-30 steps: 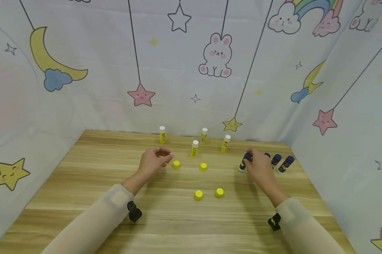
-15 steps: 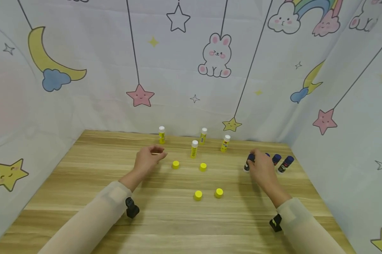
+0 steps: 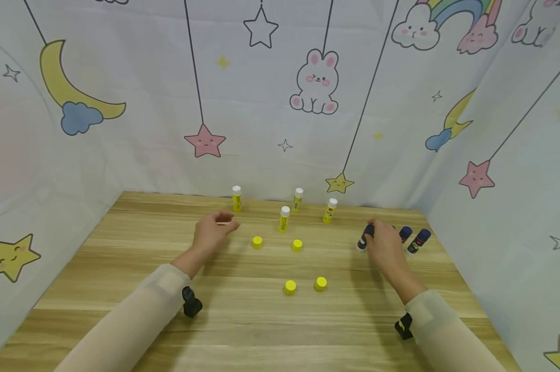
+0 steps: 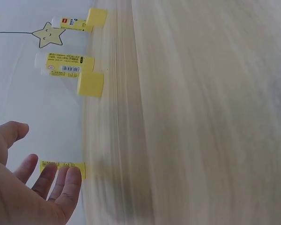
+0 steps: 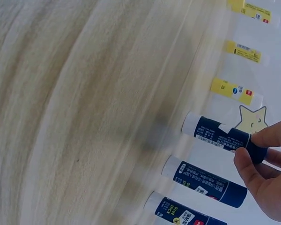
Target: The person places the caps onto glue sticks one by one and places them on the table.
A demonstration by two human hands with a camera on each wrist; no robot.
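White backdrop [image 3: 145,77], printed with stars, moons and rabbits, hung behind and beside the wood-grain table [image 3: 242,330]. Pale sleeves [image 3: 135,315] reached in from both near corners. Left hand [image 3: 210,232]: relaxed, fingers slightly bent, thumb apart from them, near the leftmost yellow glue stick [image 3: 237,199]. Right hand [image 3: 386,245]: thumb and fingers pinched the blue end of a dark glue stick [image 5: 215,133], at the table's right side. Couldn't tell for sure if its white end touched the wood. More dark sticks [image 3: 418,242] stood in a row to its right, one mostly hidden by the hand. Three other white-topped yellow sticks [image 3: 284,220] stood upright mid-rear. Smallest: four short yellow cylinders [image 3: 290,287], two between the hands, two nearer the person.
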